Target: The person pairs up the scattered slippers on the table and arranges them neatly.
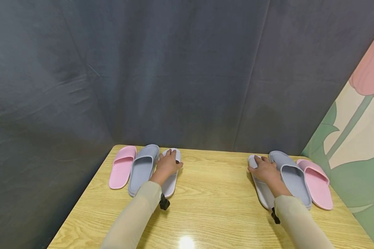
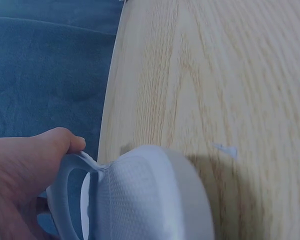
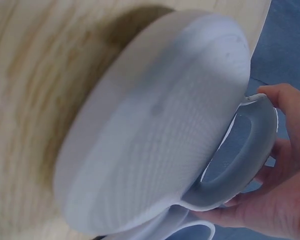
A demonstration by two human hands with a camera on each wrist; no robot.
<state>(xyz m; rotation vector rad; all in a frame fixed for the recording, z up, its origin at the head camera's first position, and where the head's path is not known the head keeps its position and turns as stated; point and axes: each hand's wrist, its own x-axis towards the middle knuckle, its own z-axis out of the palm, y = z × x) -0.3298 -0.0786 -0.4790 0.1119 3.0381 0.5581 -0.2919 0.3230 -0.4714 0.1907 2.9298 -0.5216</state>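
My left hand (image 1: 167,165) grips the strap of a pale grey slipper (image 1: 170,186), innermost of the left group. In the left wrist view, the thumb (image 2: 65,140) lies at the strap's edge, and the slipper's sole (image 2: 140,195) rests close over the wood. On the right, my right hand (image 1: 266,170) holds the matching pale grey slipper (image 1: 264,193) by its strap. The right wrist view shows the fingers and thumb spanning that strap (image 3: 257,142), palm above it. Each hand hides part of its slipper in the head view.
Left of the left hand lie a darker grey slipper (image 1: 141,173) and a pink slipper (image 1: 121,171). Right of the right hand lie another grey slipper (image 1: 294,183) and pink slipper (image 1: 319,188). A dark curtain (image 1: 187,76) hangs behind the wooden table (image 1: 212,193); a painted wall (image 1: 361,148) borders the right.
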